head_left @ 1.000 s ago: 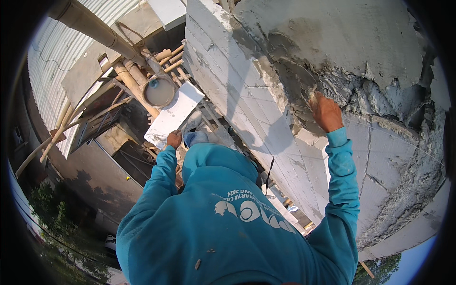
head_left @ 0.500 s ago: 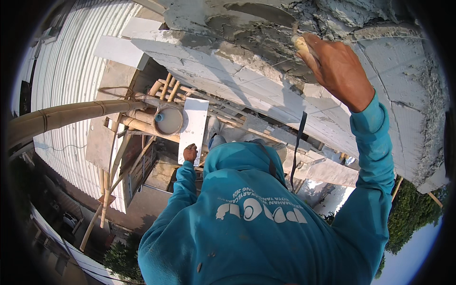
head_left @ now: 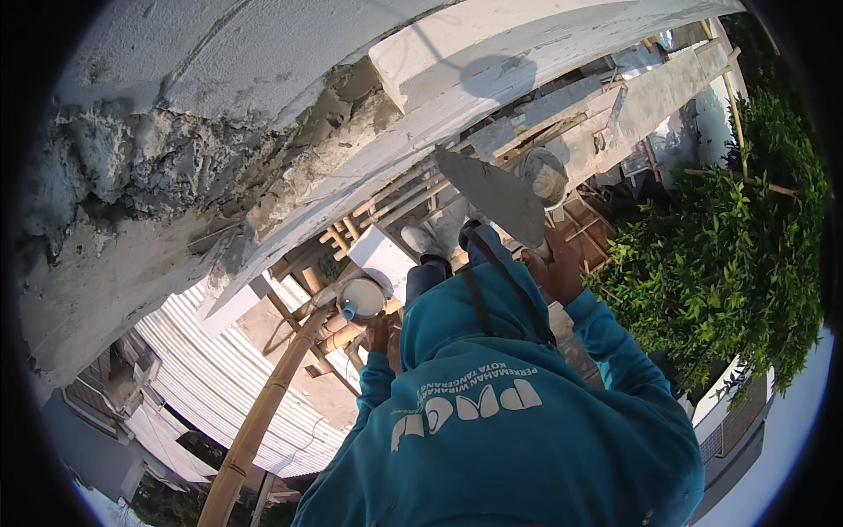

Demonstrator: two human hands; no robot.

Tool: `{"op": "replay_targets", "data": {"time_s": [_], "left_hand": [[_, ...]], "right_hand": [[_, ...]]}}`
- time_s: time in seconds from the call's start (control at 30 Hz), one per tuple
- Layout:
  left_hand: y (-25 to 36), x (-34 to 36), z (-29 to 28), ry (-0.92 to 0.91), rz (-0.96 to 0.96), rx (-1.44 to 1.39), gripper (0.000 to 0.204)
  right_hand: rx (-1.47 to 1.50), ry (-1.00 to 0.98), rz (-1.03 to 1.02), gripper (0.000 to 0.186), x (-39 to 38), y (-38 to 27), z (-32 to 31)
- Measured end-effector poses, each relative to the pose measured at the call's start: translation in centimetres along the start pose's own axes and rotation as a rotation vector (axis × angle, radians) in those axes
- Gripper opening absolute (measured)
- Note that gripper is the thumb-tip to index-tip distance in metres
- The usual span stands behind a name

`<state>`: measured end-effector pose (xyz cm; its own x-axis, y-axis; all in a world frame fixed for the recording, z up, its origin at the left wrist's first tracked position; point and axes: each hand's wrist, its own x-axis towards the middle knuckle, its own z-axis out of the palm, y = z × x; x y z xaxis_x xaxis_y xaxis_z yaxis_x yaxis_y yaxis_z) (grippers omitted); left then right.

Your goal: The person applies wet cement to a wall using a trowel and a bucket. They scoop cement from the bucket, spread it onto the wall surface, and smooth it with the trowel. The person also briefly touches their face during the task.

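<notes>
On the right, just beyond the teal-sleeved body, the right hand (head_left: pixel 560 269) has its grip wrapped firmly around a trowel (head_left: pixel 496 198), and that broad grey blade points away to the far left! Over on the left, the left hand (head_left: pixel 378 335) sits just beside a round bucket (head_left: pixel 383 307) of cloudy liquid; whether its grip is wide or narrow, nobody can tell from here. A white board (head_left: pixel 386 256) lies beside the bucket, and rough mortar (head_left: pixel 149 167) covers the wall (head_left: pixel 263 53) at far left.
</notes>
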<state>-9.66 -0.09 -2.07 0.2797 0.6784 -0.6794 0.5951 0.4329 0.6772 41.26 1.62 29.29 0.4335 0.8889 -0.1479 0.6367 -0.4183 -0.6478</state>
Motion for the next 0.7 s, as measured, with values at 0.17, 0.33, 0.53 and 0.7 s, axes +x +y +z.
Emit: {"op": "replay_targets", "data": {"time_s": [0.17, 0.33, 0.53, 0.7], "left_hand": [[9.9, 1.1, 0.0, 0.009, -0.497, -0.311, 0.036], [9.9, 9.0, 1.2, -0.13, -0.042, 0.402, 0.038], [21.6, 22.8, 16.4, -0.209, -0.061, 0.507, 0.046], [21.1, 33.5, 29.6, -0.376, 0.136, 0.611, 0.052]], "right_hand": [[-0.227, 0.21, 0.493, 0.043, -7.2, 17.2, 3.7], [-0.143, 0.056, 0.809, 0.04, -8.1, 29.7, 4.5], [-0.343, -0.101, 0.807, 0.041, -4.0, 46.4, 7.9], [-0.593, -0.423, 0.801, 0.032, 4.9, 54.1, 8.5]]}}
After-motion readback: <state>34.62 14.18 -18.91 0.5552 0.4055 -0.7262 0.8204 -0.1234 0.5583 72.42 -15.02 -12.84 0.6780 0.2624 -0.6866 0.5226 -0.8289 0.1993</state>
